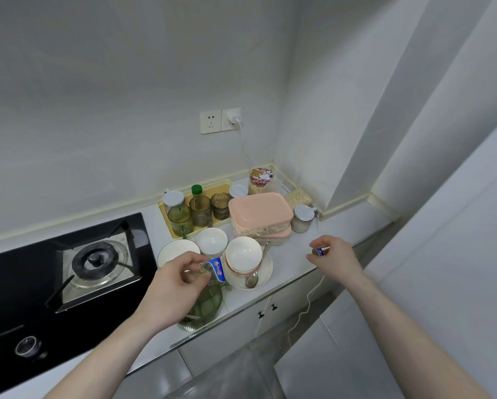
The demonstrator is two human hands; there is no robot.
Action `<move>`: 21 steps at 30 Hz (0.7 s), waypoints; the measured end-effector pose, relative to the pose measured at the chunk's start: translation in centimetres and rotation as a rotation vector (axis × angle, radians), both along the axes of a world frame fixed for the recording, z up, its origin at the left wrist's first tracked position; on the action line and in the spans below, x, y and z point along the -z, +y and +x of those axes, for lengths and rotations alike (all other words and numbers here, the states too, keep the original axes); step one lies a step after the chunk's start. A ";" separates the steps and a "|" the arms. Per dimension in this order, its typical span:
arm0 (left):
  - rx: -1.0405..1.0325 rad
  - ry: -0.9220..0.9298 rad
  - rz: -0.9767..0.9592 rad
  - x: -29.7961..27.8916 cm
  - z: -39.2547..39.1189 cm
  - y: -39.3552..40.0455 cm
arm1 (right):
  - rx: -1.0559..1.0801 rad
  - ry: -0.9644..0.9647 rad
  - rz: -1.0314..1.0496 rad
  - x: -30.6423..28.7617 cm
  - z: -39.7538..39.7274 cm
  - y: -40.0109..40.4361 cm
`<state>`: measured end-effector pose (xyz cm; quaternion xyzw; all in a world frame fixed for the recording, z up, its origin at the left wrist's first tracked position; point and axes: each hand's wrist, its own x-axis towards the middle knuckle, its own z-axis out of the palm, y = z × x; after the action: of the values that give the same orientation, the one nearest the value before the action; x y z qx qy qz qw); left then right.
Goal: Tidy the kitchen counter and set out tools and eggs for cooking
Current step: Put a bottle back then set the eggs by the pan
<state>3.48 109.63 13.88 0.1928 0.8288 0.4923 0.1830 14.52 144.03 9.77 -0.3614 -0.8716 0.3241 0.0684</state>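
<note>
My left hand (181, 279) grips a small clear plastic cup with a blue label (214, 271), tilted above a green glass bowl (205, 305) at the counter's front edge. My right hand (332, 257) pinches a small blue-labelled piece (318, 251) over the counter (293, 260) to the right. Between the hands a white bowl (243, 254) sits on a white plate (266, 269), with a metal spoon (253, 279) leaning on the plate. Another white bowl (212, 241) and a white plate (175, 251) stand behind my left hand.
A black gas hob (68, 272) fills the left. A cream tray (166, 217) holds green and brown glasses and jars. Pink lidded boxes (259, 211), a glass jar (302, 218), a snack cup (260, 180) and a bag of grains (299, 197) crowd the back corner. A white cable (308, 300) hangs off the front edge.
</note>
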 end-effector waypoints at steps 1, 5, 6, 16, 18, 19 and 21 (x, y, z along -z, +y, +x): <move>-0.001 0.000 -0.002 0.0 0.0 0.2 | 0.000 -0.004 0.005 0.0 0.1 0.4; -0.002 0.000 -0.018 0.0 0.0 0.6 | -0.007 0.006 0.015 0.1 0.0 0.7; -0.003 0.002 -0.022 0.1 0.0 0.7 | -0.015 0.000 0.020 0.0 0.1 0.5; -0.065 -0.057 -0.004 0.0 0.6 -0.9 | -0.181 0.108 -0.059 -1.3 0.0 -6.3; -0.097 -0.084 0.019 -0.1 0.9 -1.9 | -0.264 0.162 -0.100 -2.1 -0.7 -9.2; -0.111 -0.101 0.032 -0.3 1.1 -2.8 | -0.306 0.174 -0.120 -2.5 -1.0 -10.9; -0.128 -0.136 0.059 -0.4 1.5 -4.3 | -0.379 0.175 -0.131 -3.4 -1.6 -13.5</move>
<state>5.00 105.34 14.27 0.1107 0.8102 0.5393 0.2013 12.96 130.50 13.15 -0.1653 -0.8918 0.4171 0.0578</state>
